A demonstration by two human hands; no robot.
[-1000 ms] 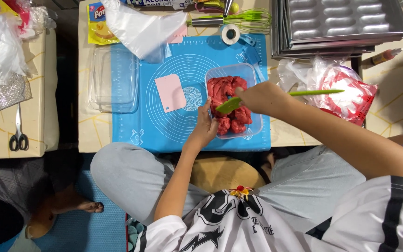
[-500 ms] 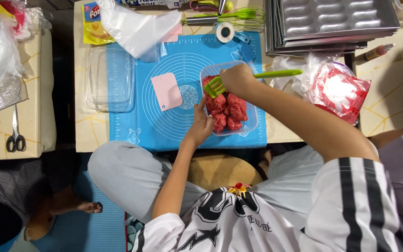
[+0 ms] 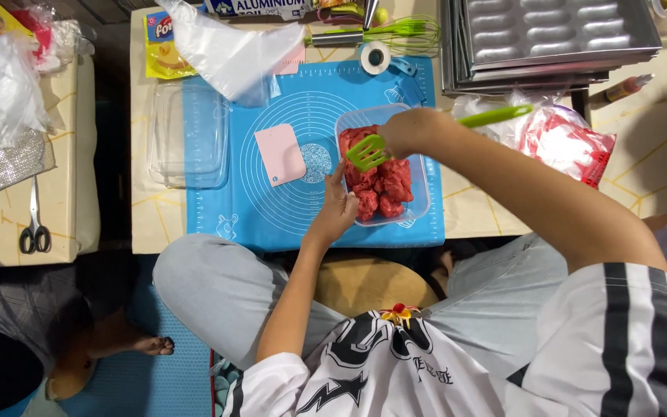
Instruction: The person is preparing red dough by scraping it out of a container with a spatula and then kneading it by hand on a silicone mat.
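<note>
The right hand [image 3: 413,131] is closed around a green slotted plastic spatula [image 3: 370,152], its blade over red meat chunks [image 3: 380,181] in a clear rectangular plastic container [image 3: 422,174] on the blue silicone mat [image 3: 303,208] covering the worktop; the left hand [image 3: 336,212], fingers curled, steadies the container's near-left edge

Glossy green plastic spatula [image 3: 367,153], clear plastic tub [image 3: 420,193]

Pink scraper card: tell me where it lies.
The pink scraper card lies flat on the blue mat, between the empty clear dish and the container of red pieces.
</note>
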